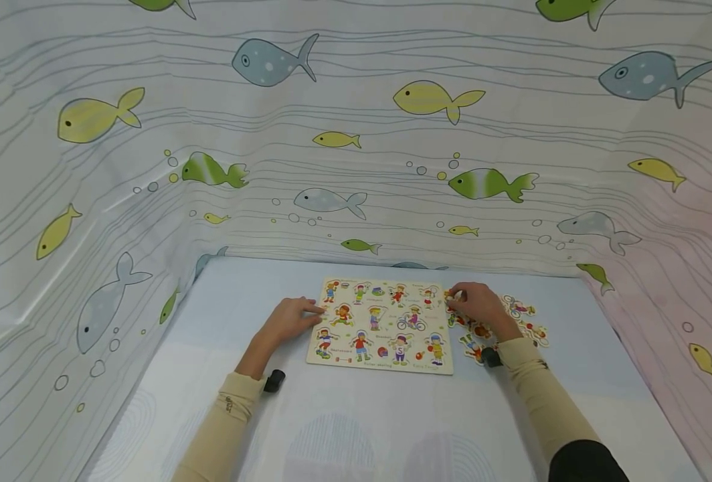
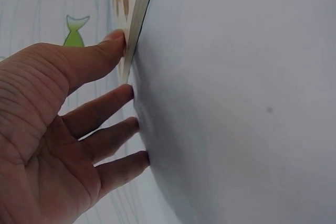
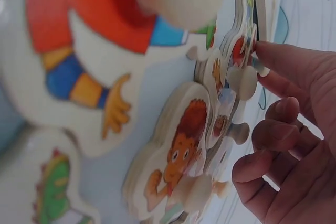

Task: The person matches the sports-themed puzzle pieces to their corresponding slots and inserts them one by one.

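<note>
On the table lies a wooden puzzle board printed with sporting children. My left hand is at its left edge. In the left wrist view the thumb touches the board's side, and the other fingers reach down to the table, fairly straight. My right hand is beside the board's upper right edge. Its thumb and index finger pinch a knobbed puzzle piece, partly hidden by the fingertips; the remaining fingers are curled. A piece with a red-haired child lies near that hand.
Several loose puzzle pieces with wooden knobs are spread right of the board, some overlapping. One bicycle piece lies beyond the right wrist. A fish-patterned curtain surrounds the back and sides of the white table.
</note>
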`<action>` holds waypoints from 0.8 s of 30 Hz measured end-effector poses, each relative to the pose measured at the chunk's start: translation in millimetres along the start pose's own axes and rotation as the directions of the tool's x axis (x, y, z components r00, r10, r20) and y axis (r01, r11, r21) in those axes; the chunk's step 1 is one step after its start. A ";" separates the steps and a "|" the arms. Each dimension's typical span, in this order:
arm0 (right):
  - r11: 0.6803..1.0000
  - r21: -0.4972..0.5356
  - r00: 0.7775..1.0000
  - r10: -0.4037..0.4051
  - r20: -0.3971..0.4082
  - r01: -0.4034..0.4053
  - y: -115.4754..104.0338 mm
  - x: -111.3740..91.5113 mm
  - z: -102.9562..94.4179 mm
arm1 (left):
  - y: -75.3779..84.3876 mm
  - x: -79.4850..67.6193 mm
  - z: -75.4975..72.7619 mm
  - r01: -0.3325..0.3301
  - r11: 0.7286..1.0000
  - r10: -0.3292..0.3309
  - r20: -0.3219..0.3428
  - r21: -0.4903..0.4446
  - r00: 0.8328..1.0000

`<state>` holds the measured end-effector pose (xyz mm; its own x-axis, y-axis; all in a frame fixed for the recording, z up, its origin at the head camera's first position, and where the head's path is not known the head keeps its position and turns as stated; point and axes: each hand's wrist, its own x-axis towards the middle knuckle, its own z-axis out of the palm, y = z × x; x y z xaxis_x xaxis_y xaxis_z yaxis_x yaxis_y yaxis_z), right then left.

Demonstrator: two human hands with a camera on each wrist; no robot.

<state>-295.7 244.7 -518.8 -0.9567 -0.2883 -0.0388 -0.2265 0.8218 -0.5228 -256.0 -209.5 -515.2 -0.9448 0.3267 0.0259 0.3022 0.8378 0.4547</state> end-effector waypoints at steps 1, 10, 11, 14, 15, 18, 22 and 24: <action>1.000 -0.006 1.000 0.003 0.002 -0.003 -0.1 0.3 0.2 | 0.4 0.2 -0.1 -0.002 1.000 0.002 0.001 0.001 1.000; 1.000 -0.018 1.000 0.002 -0.006 -0.002 -3.7 -1.1 -0.9 | -2.2 3.3 2.1 0.034 0.999 -0.034 0.025 0.002 0.999; 1.000 -0.021 1.000 -0.002 -0.009 0.001 -3.8 -1.4 -1.0 | -2.1 3.4 1.9 0.035 0.999 -0.035 0.025 0.002 0.999; 1.000 -0.027 1.000 -0.009 -0.020 0.008 -3.9 -2.1 -1.1 | -1.2 3.3 1.3 0.026 1.000 -0.026 0.017 0.005 1.000; 0.999 -0.030 1.000 -0.012 -0.023 0.011 -3.9 -2.3 -1.2 | -0.8 3.1 1.1 0.023 1.000 -0.023 0.015 0.006 1.000; 0.999 -0.040 0.999 -0.016 -0.031 0.015 -4.4 -2.6 -1.4 | -0.3 2.5 1.2 0.019 1.000 -0.019 0.009 0.010 1.000; 0.999 -0.040 0.999 -0.008 -0.038 0.006 -6.7 -3.1 -2.6 | -0.6 2.0 1.5 0.023 1.000 -0.023 0.010 0.008 1.000; 0.999 -0.033 0.999 -0.004 -0.044 0.002 -9.0 -3.2 -3.9 | -0.5 1.7 1.0 0.025 1.000 -0.025 0.012 0.006 1.000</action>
<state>-291.3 240.2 -510.6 -0.9629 -0.2698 0.0005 -0.2347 0.8368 -0.4946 -257.6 -208.9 -516.3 -0.9505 0.3106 0.0039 0.2791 0.8484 0.4498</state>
